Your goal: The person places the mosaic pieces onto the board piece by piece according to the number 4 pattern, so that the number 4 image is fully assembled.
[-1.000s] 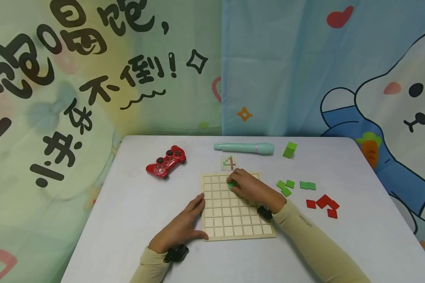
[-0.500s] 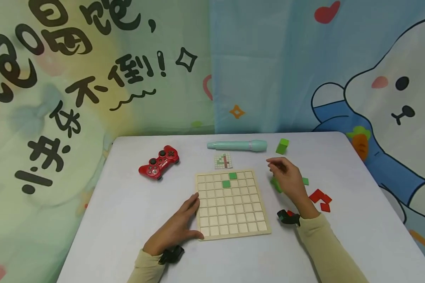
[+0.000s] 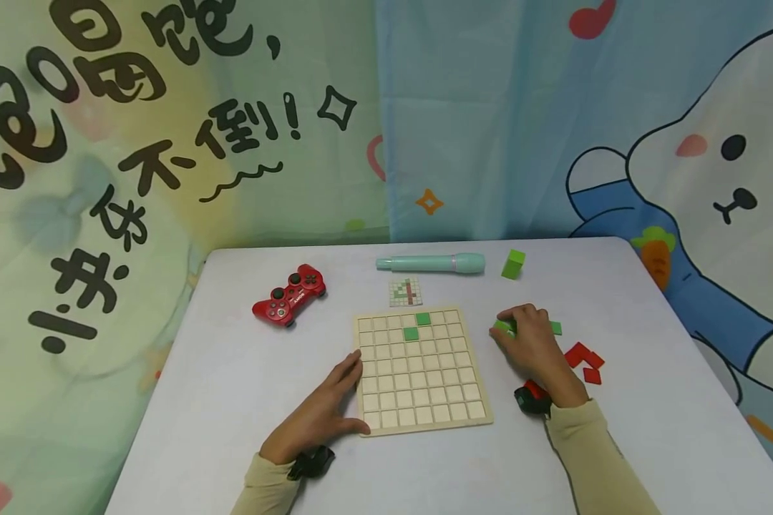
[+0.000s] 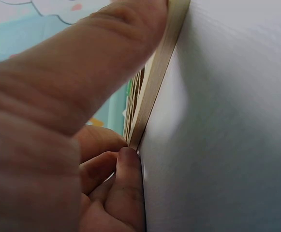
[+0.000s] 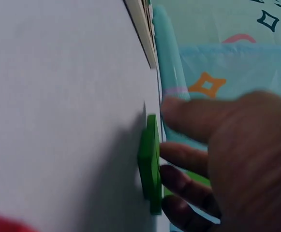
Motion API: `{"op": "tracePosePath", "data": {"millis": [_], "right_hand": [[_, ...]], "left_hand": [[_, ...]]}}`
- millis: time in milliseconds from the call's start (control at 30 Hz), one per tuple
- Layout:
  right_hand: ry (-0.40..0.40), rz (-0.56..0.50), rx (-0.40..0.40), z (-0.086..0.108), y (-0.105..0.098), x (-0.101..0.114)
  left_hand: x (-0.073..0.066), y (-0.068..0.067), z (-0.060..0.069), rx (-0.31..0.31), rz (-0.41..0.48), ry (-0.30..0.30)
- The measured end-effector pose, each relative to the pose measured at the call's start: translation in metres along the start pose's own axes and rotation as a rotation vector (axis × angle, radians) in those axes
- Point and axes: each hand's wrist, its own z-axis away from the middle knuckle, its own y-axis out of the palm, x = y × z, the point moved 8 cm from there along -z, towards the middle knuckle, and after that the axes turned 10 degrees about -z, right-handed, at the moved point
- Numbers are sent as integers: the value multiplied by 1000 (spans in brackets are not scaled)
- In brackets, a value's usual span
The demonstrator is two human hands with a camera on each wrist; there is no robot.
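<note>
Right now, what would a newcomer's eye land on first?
Probably the big white cartoon animal on the right of the backdrop, then the red game controller toward the table's far left. Mid-table, a pale wooden grid board carries two green squares near its far edge; the left hand rests against its left side, and the right hand touches loose green tiles to its right.

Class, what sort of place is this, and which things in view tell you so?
Probably an indoor play or filming corner: a white table bears a gridded board and a red game controller, with a cartoon backdrop behind.
</note>
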Motion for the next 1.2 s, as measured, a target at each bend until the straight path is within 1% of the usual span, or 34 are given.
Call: {"op": "tracePosePath", "data": {"millis": [233,367,533,633,700,833,967,1067,1200], "right_hand": [[-57,72,-36,4,-4,7],[-77,79,-59,4,-5,9],[-78,56,-64,3,-6,10],[-69,23,-49,3,-6,10],[-82,-5,-37,4,-6,14],[-141,-44,3,7,-5,31],[-230,-71,49,9,-2,57],[-316,-99,98,13,6,77],[-419,-127,190,18,23,103]], "left_hand": [[-1,-2,0,-10,-16,9],[-1,-3,0,-8,-10,10],[0,-3,0,-12,2,-5],[0,-1,-1,-14,21,-18],[0,0,-2,-11,35,-26],[1,2,-2,-8,33,-38],[3,0,-1,-9,9,-41],[4,-1,-1,-6,13,-40],[3,0,-2,-7,14,-27]]}}
